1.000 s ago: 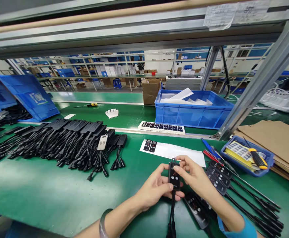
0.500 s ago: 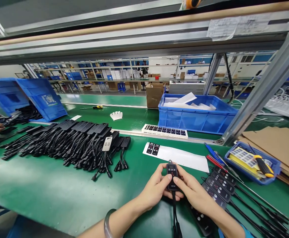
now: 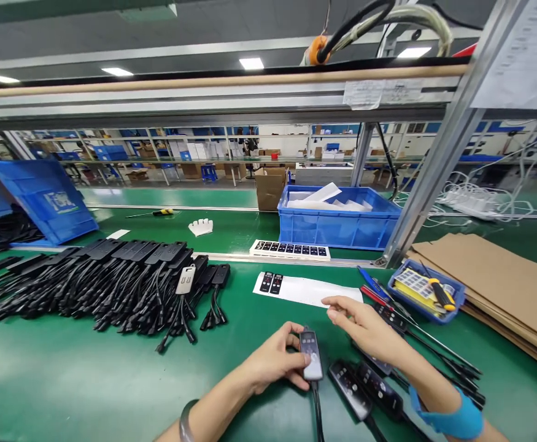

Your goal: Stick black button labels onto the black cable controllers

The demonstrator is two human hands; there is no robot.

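Note:
My left hand (image 3: 270,362) grips a small black controller box (image 3: 312,357) by its sides, the thumb on its glossy front. Two black cables trail from the box toward me. Raised off to the right, my right hand (image 3: 372,328) has its fingers stretched out and apart, with nothing seen in it. It is over the right end of a white backing sheet (image 3: 309,292), which carries two black label stickers (image 3: 270,283) at its left end. Below the right forearm lie finished-looking black controllers (image 3: 351,388) with printed fronts; some are partly hidden by the arm.
A large pile of black cabled boxes (image 3: 125,276) covers the left side. Behind stand a sticker strip (image 3: 291,250), a white glove (image 3: 200,227) and a blue bin (image 3: 337,224). To the right are a small blue tray (image 3: 399,298), pliers (image 3: 372,282) and cardboard sheets (image 3: 502,276).
My right hand has let go of the controller box and moved up and right, opening. The left hand keeps the box, now tilted. The view has swung right, and the other hand at far left is out of sight.

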